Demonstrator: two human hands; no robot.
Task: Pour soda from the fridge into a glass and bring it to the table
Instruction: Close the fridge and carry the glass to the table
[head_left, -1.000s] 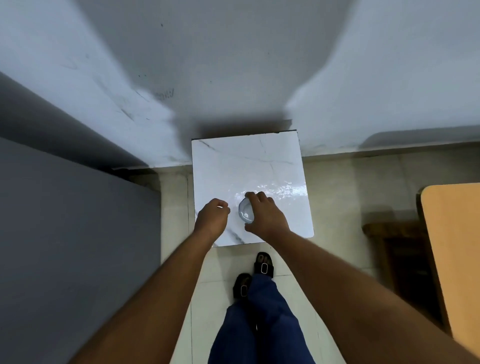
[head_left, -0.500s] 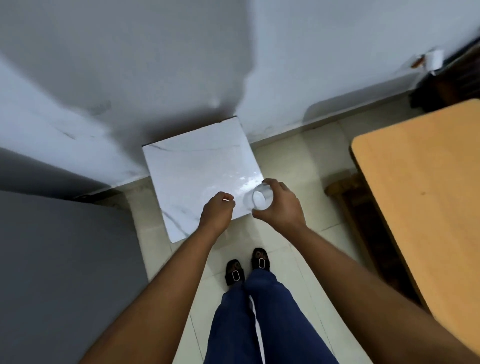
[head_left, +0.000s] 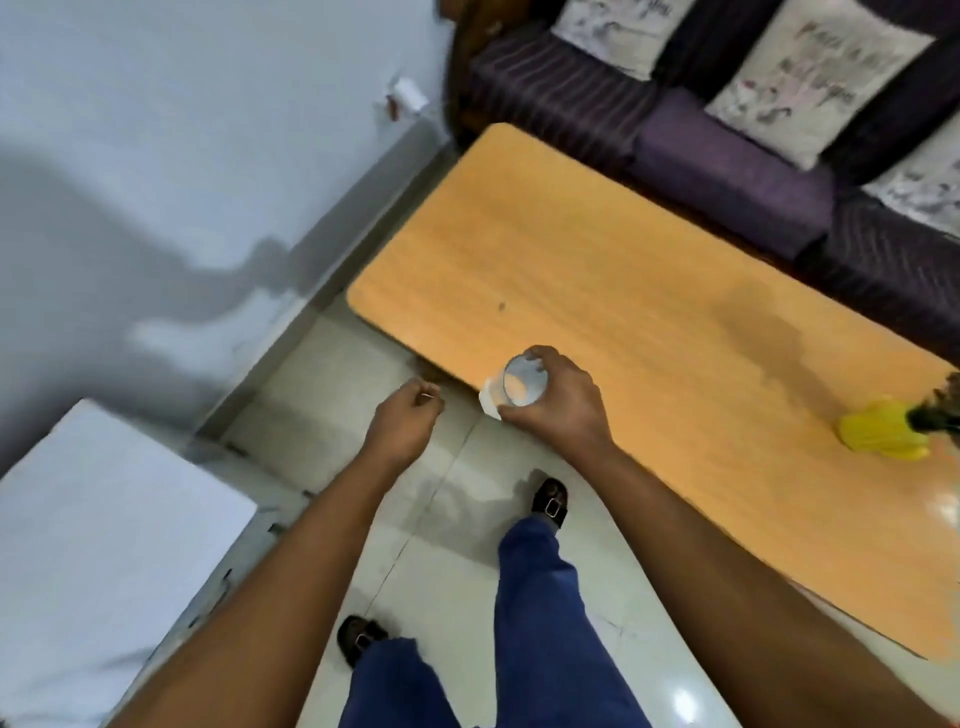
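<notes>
Pale tiled floor (head_left: 447, 551) w/ a grey wall at far left; white marble-look stand (head_left: 104, 561) at near left. Left hand (head_left: 402, 426) hangs over the floor, fingers loosely curled, holding nothing. Just right of it, right hand (head_left: 558, 405) grips the glass (head_left: 519, 387), fingers wrapped round its side, above the near-left edge of the orange table (head_left: 623, 322). Yellow object (head_left: 883, 434) at the table's right; purple sofa (head_left: 727, 156) beyond.
</notes>
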